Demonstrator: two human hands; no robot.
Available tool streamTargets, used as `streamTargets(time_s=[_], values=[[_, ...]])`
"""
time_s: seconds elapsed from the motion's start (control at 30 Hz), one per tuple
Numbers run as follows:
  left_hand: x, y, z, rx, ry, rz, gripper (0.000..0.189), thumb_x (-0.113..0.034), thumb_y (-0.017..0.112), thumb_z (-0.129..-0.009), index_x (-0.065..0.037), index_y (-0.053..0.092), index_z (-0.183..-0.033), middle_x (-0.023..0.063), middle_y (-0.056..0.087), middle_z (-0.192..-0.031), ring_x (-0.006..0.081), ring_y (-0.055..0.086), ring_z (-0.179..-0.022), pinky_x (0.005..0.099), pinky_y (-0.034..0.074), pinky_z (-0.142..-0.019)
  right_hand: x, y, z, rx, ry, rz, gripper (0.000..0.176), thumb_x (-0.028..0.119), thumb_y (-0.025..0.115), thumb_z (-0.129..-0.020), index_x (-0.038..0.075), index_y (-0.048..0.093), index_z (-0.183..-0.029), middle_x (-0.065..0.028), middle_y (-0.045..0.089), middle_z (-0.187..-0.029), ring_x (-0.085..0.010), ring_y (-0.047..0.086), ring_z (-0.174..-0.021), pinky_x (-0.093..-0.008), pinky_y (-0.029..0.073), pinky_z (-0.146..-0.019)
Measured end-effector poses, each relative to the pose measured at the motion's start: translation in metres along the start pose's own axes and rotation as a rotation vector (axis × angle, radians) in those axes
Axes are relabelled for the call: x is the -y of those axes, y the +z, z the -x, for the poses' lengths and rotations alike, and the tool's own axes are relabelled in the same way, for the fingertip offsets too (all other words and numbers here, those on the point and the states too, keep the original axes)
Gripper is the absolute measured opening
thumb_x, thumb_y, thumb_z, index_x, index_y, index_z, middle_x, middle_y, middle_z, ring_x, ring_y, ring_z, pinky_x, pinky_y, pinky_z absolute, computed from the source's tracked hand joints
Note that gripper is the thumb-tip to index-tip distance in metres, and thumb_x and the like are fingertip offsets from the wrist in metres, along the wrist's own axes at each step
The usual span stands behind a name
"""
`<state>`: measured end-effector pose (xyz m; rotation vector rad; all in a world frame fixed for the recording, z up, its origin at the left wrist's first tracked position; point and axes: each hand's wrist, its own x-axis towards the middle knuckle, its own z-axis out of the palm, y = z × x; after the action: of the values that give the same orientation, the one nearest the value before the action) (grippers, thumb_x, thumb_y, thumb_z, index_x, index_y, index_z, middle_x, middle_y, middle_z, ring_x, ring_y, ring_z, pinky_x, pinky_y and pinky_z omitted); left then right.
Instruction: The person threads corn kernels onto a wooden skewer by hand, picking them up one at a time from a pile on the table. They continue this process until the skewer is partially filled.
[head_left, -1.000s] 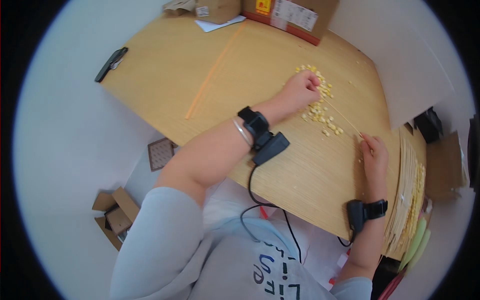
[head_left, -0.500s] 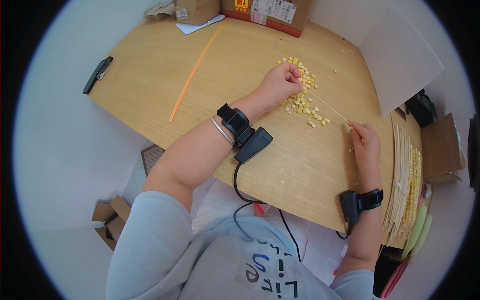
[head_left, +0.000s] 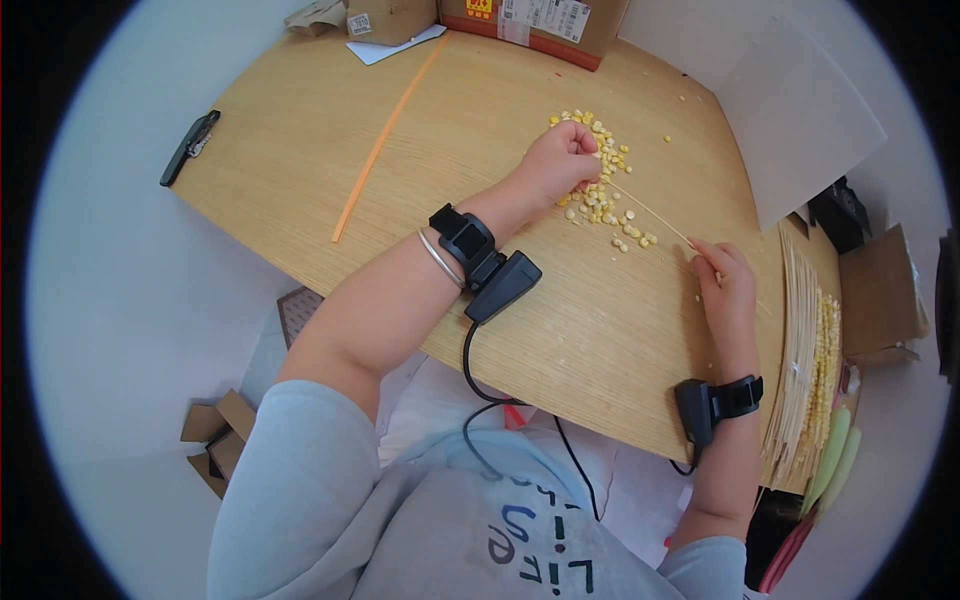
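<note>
A thin wooden skewer (head_left: 650, 209) spans the gap between my two hands, above the table. My left hand (head_left: 560, 160) is closed at its far end, fingers pinched together over a pile of yellow corn kernels (head_left: 600, 207). Whether a kernel sits between those fingertips is hidden. Near the table's right side, my right hand (head_left: 728, 290) pinches the skewer's other end between thumb and fingers. Loose kernels lie around and below my left hand, a few of them close under the skewer.
At the right edge lie a bundle of bare skewers (head_left: 795, 350) and skewers threaded with kernels (head_left: 825, 350). Long pale-green objects (head_left: 832, 465) are beside them. An orange strip (head_left: 385, 145) crosses the table's left part. Cardboard boxes (head_left: 610, 30) stand at the back; a black clip (head_left: 190, 148) sits on the left edge.
The whole view has shifted slightly. Both hands keep nearly the same pose on the skewer, and the kernel pile looks the same.
</note>
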<state>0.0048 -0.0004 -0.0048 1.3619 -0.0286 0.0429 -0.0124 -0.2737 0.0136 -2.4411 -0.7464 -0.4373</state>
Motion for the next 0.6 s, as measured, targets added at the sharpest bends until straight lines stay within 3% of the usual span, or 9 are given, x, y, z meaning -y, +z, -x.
streamTargets(time_s=[0.17, 0.6], values=[[0.003, 0.001, -0.001, 0.005, 0.083, -0.077, 0.026, 0.003, 0.061, -0.076, -0.006, 0.046, -0.094, 0.0042, 0.056, -0.078, 0.0127, 0.056, -0.069, 0.025, 0.047, -0.063, -0.006, 0.002, 0.001, -0.013, -0.001, -0.007, 0.02, 0.002, 0.062, -0.08, 0.006, 0.069, -0.098, -0.0114, 0.059, -0.076, -0.025, 0.058, -0.065, -0.0321, 0.045, -0.06], [0.001, 0.0, 0.001, 0.051, 0.051, -0.049, 0.026, 0.005, 0.062, -0.076, -0.006, 0.047, -0.094, 0.0039, 0.056, -0.08, 0.0124, 0.057, -0.073, 0.0247, 0.048, -0.065, -0.007, -0.001, 0.0, 0.007, 0.026, 0.003, 0.018, 0.002, 0.061, -0.081, 0.005, 0.068, -0.098, -0.0118, 0.059, -0.076, -0.0254, 0.058, -0.067, -0.0321, 0.045, -0.061]])
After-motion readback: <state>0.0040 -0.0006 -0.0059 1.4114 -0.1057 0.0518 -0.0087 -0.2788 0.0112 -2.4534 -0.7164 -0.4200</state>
